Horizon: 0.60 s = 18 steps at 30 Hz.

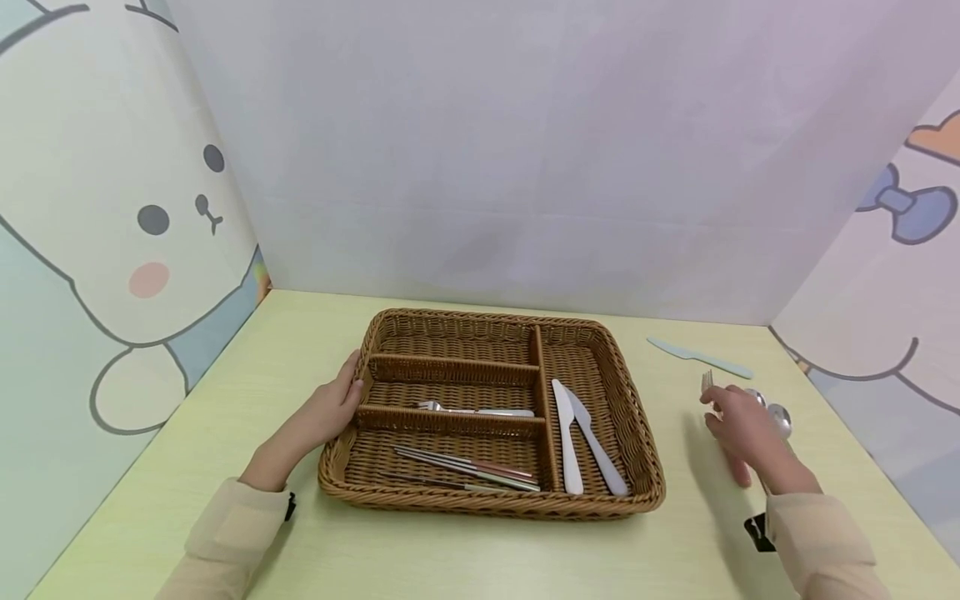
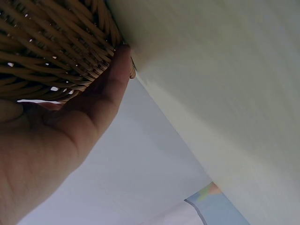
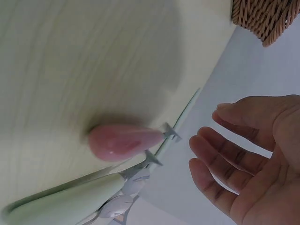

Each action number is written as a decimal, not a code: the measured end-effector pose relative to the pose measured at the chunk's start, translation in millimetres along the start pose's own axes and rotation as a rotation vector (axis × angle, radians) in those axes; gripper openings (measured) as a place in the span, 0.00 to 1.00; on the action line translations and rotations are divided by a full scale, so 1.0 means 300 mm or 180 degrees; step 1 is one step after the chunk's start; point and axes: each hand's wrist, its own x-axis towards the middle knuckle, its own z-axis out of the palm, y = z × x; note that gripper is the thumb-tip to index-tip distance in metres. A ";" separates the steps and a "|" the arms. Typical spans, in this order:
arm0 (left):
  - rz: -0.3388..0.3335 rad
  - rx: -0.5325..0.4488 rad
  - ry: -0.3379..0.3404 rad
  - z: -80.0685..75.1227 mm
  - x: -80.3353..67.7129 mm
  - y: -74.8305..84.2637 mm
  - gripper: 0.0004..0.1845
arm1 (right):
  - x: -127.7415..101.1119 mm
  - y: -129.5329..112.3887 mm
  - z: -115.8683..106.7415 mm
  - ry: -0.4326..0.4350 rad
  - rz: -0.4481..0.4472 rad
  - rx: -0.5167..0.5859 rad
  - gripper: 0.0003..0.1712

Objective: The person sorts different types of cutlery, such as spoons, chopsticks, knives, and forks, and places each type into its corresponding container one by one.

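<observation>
A brown wicker tray (image 1: 634,417) with several compartments sits mid-table. It holds a fork (image 1: 472,410), chopsticks (image 1: 465,471) and two white knives (image 1: 581,442). My left hand (image 1: 337,404) rests flat against the tray's left wall (image 2: 47,42), fingers (image 2: 117,70) straight along the weave. My right hand (image 1: 738,425) hovers open, to the right of the tray, over loose cutlery: a fork (image 1: 707,382) and spoons (image 1: 776,417). In the right wrist view the fingers (image 3: 225,154) are spread above a pink handle (image 3: 124,140) and a pale green handle (image 3: 70,201), holding nothing.
A pale green knife (image 1: 701,358) lies at the back right of the yellow-green table (image 1: 480,558). Cartoon-printed panels wall in the table on the left, back and right. The tray's corner (image 3: 262,18) shows in the right wrist view.
</observation>
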 end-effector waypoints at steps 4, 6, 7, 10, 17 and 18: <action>0.0006 0.0003 -0.0008 -0.001 -0.001 0.000 0.31 | -0.019 0.030 0.004 -0.0119 0.0149 0.0017 0.15; 0.0001 -0.0007 -0.0009 -0.003 -0.001 0.002 0.31 | -0.027 0.040 0.007 -0.0165 0.0192 0.0031 0.16; -0.0003 -0.0014 -0.0006 -0.005 -0.002 0.003 0.31 | -0.030 0.044 0.008 -0.0190 0.0220 0.0032 0.16; -0.0004 -0.0025 -0.0006 -0.008 -0.004 0.007 0.31 | -0.037 0.055 0.013 -0.0289 0.0319 0.0045 0.17; 0.0028 -0.0009 0.0016 -0.009 -0.008 0.013 0.31 | -0.044 0.075 0.034 -0.0343 0.0418 0.0055 0.15; 0.0031 -0.0011 0.0018 -0.009 -0.009 0.013 0.31 | -0.045 0.077 0.037 -0.0316 0.0394 0.0051 0.14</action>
